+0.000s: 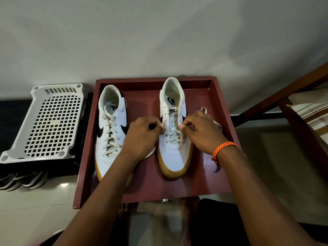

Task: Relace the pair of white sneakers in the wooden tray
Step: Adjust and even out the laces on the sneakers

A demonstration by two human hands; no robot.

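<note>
Two white Nike sneakers with gum soles stand side by side, toes toward the person, in the reddish wooden tray (220,96) on the tiled floor: the left sneaker (111,132) is laced to the top, while the right sneaker (174,139) is laced only over its lower eyelets. The left hand (142,135) has its grip curled and pinching the cream lace (173,134) at that shoe's left eyelet row, and the right hand (200,130), an orange thread bracelet (224,148) at its wrist, pinches the lace at the right row, a loose end trailing beyond its knuckles. A white perforated plastic basket (51,121) lies upside down just left of the tray.
</note>
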